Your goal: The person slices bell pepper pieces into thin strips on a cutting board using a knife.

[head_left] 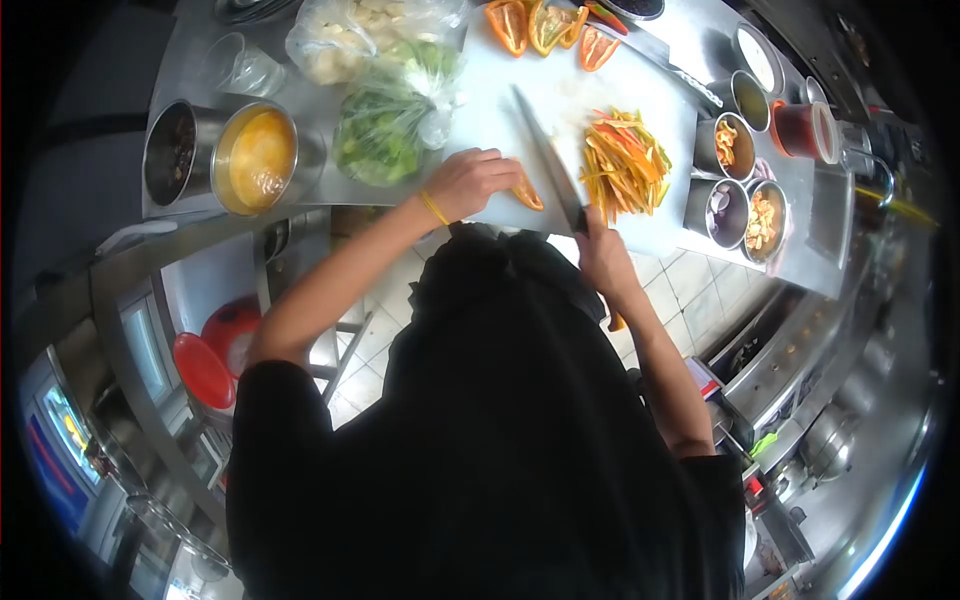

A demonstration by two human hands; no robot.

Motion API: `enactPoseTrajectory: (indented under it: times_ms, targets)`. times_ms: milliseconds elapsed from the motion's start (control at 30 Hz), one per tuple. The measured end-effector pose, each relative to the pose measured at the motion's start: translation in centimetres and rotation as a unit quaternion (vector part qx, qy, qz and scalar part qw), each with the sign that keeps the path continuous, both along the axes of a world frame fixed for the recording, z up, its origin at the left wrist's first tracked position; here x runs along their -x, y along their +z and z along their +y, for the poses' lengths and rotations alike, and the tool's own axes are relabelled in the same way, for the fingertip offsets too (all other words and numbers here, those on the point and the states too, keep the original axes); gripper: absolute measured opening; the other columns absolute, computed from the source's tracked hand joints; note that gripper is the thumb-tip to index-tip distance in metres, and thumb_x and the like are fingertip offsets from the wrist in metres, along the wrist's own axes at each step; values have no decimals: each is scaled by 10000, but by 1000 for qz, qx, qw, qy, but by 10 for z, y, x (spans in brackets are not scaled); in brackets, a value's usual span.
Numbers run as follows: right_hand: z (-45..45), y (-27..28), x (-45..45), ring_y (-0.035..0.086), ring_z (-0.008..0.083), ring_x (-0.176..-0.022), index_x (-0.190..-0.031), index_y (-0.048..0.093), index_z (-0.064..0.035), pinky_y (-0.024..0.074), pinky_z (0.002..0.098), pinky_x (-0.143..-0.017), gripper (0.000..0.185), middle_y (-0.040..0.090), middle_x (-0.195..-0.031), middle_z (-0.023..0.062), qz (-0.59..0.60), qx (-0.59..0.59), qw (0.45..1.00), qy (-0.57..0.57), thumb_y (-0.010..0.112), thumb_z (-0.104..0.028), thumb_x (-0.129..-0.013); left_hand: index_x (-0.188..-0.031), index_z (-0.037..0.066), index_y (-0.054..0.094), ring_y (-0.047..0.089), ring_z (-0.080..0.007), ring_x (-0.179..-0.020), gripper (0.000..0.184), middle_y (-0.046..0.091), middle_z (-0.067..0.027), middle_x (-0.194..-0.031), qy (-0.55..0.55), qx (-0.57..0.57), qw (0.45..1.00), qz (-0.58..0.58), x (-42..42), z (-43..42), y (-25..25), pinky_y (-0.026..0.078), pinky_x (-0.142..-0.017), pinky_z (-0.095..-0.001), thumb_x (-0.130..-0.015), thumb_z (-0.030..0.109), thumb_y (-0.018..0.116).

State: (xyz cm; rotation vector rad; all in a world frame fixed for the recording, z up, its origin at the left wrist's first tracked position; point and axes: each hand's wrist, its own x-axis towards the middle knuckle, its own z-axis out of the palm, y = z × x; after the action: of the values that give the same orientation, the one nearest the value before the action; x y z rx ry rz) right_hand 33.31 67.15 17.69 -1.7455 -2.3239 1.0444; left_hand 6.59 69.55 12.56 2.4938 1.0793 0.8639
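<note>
My left hand (pixel 473 183) is closed with its fingertips on an orange bell pepper piece (pixel 527 192) near the front edge of the white cutting board (pixel 640 85). In my right hand (pixel 604 255) is the handle of a kitchen knife (pixel 548 150), its long blade pointing away from me across the board. The blade lies between the pepper piece and a pile of sliced pepper strips (pixel 627 165), orange, yellow and green. Several cut pepper pieces (pixel 508 25) rest at the board's far edge.
Left of the board are a bag of green vegetables (pixel 380 135), a bag of pale pieces (pixel 345 40), a clear cup (pixel 240 68) and a metal pot of yellow liquid (pixel 256 160). Several metal containers (pixel 718 212) and a red-filled tub (pixel 803 130) stand to the right.
</note>
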Motion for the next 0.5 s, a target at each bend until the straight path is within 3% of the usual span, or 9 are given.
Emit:
enactPoseTrajectory:
  times_ms: [133, 300, 433, 500]
  targets:
    - [-6, 17, -13, 624, 493, -704, -1140, 425, -8, 492, 578, -644, 282, 628, -732, 313, -63, 7, 998, -24, 526, -66, -883, -897, 20, 675, 620, -212, -889, 215, 670, -50, -1058, -27, -6, 999, 16, -15, 10, -2, 533, -769, -322, -709, -23, 582]
    - [-25, 43, -8, 626, 471, -642, -1050, 428, -14, 490, 570, -611, 192, 619, -665, 289, -126, 1, 992, 33, 470, -33, -864, -862, 16, 665, 618, -209, -897, 193, 663, -45, -997, -39, 5, 998, 52, -32, 21, -2, 538, -754, -322, -689, -14, 584]
    - [-35, 44, -16, 622, 468, -632, -1063, 428, -5, 491, 562, -597, 230, 617, -655, 277, -122, 22, 992, 35, 474, -14, -838, -853, 15, 665, 621, -210, -897, 189, 660, -44, -986, -40, -8, 998, 45, -33, 22, -1, 539, -756, -323, -683, -11, 586]
    - [-35, 13, -14, 618, 478, -641, -1100, 423, 0, 485, 568, -602, 251, 619, -664, 282, -97, 6, 995, 27, 489, -30, -860, -851, 17, 670, 622, -210, -908, 187, 659, -42, -981, -33, -13, 999, 29, -33, 21, 0, 540, -762, -320, -686, -12, 588]
